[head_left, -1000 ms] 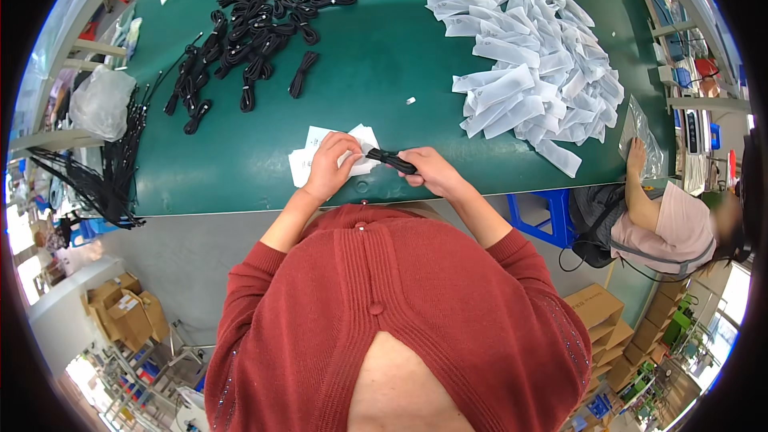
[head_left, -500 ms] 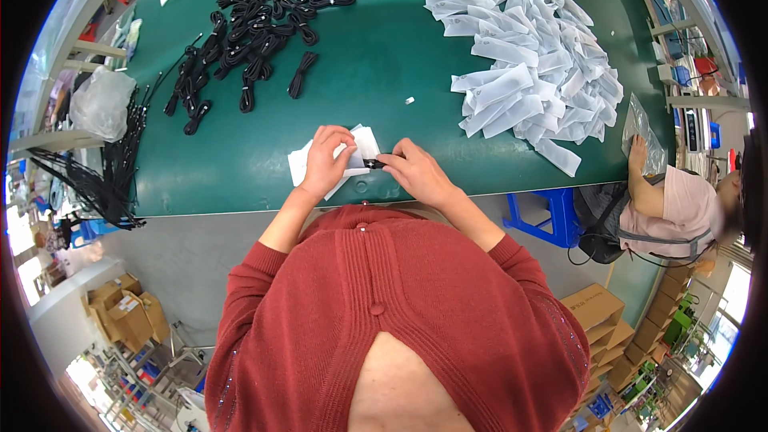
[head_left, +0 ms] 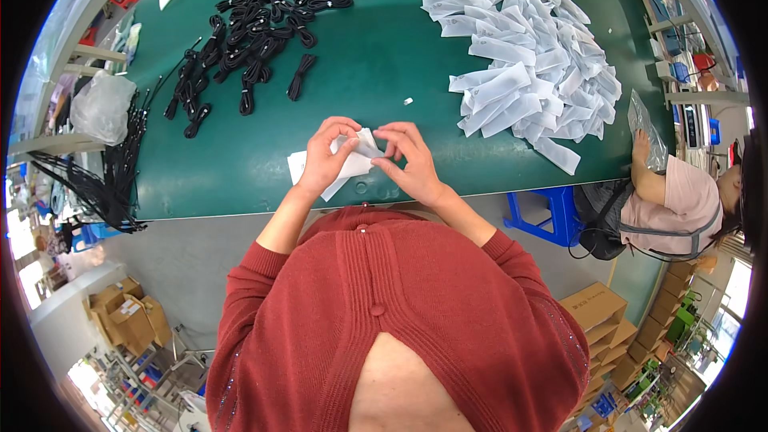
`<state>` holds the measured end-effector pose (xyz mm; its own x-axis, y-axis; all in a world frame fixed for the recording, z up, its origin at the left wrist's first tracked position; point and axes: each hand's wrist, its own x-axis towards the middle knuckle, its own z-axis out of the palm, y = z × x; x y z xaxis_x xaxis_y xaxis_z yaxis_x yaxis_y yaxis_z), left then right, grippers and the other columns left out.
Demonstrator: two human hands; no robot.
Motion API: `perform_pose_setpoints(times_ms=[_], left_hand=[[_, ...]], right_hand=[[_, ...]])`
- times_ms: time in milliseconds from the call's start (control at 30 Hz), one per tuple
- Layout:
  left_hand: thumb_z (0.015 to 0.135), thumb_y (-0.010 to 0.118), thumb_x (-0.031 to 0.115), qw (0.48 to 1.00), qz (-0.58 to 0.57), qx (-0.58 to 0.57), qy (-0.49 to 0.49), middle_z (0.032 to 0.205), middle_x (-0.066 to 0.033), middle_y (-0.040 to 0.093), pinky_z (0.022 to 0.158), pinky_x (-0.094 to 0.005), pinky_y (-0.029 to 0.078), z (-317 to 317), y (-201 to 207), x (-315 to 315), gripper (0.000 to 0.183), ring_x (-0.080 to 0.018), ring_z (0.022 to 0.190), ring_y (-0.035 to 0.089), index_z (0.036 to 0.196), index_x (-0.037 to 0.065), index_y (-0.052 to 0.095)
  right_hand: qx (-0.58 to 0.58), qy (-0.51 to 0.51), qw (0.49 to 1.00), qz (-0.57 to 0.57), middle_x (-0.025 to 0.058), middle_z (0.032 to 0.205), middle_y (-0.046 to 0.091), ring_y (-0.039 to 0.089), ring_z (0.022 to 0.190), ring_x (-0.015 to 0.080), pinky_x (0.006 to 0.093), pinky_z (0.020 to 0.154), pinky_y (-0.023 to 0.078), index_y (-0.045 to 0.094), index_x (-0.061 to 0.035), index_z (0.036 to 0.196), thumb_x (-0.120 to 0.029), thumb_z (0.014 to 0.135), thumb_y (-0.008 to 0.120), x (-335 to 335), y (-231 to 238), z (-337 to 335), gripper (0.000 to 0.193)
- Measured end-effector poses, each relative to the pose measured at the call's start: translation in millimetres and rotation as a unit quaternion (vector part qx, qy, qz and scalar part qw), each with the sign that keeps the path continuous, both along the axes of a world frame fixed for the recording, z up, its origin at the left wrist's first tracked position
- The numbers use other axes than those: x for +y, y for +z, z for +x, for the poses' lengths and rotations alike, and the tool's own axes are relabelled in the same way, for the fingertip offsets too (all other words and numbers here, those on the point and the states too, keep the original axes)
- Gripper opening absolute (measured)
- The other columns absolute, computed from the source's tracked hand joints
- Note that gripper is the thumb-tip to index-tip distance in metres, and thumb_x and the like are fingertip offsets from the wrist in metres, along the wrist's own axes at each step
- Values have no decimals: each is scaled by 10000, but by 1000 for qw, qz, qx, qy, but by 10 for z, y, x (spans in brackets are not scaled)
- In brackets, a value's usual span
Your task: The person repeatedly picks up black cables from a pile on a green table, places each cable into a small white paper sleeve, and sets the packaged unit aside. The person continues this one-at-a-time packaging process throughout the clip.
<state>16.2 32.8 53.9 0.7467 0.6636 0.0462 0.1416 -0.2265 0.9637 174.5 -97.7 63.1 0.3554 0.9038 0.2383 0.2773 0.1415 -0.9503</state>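
My left hand [head_left: 326,158] pinches a small white translucent bag [head_left: 366,146] near the front edge of the green table. My right hand [head_left: 412,166] has its thumb and curled fingers at the bag's right edge. More flat white bags [head_left: 298,166] lie beneath and beside the left hand. No black cable shows between the hands; whether one is inside the bag I cannot tell. Coiled black cables [head_left: 260,40] are spread over the far left, one lone coil [head_left: 301,77] closest to my hands. Filled-looking white bags [head_left: 536,64] form a heap on the right.
Loose black cables [head_left: 120,168] hang at the table's left end beside a crumpled clear bag [head_left: 102,106]. A tiny white scrap [head_left: 408,102] lies mid-table. At the right, another person [head_left: 672,206] reaches onto the table near a clear plastic bag [head_left: 646,134], by a blue stool [head_left: 552,216].
The black coil end that showed at my right fingers is now out of sight. My right hand has turned, its fingers lifting along the bag's edge.
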Motion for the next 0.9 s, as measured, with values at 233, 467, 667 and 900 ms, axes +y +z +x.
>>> perform_pose_setpoints(times_ms=[233, 467, 667, 900], left_hand=[[952, 578, 72, 977, -179, -114, 5, 1138, -75, 582, 967, -318, 423, 234, 201, -71, 72, -141, 1077, 527, 934, 5, 601], [760, 755, 69, 982, 126, 139, 1, 1003, -115, 568, 807, -349, 489, -183, -386, -102, 299, -278, 915, 575, 1024, 62, 614], [730, 745, 65, 955, 248, 163, -33, 980, -106, 568, 797, -410, 484, -187, -552, -239, 267, -325, 951, 559, 968, 66, 623], [763, 676, 40, 958, 257, 129, 18, 826, -105, 597, 727, -414, 485, -174, -664, -273, 63, -313, 817, 592, 807, 40, 630]], right_hand=[[-142, -37, 987, 58, 119, 1006, 583, 584, 725, 267, 333, 668, 496, 601, -22, 1040, -35, 836, 676, 153, -102, 160, 218], [-404, -343, 848, -19, 132, 1037, 594, 556, 922, 333, 419, 850, 444, 622, -61, 1077, -93, 846, 636, 98, 263, 1197, 233], [-372, -86, 924, -24, 137, 1187, 601, 551, 1087, 346, 447, 969, 436, 630, -105, 1172, -39, 815, 587, 1221, 39, 485, 365], [-406, 141, 900, -65, 176, 1305, 465, 529, 1102, 349, 433, 892, 482, 626, -101, 1196, -135, 855, 634, 2080, -581, -273, 343]])
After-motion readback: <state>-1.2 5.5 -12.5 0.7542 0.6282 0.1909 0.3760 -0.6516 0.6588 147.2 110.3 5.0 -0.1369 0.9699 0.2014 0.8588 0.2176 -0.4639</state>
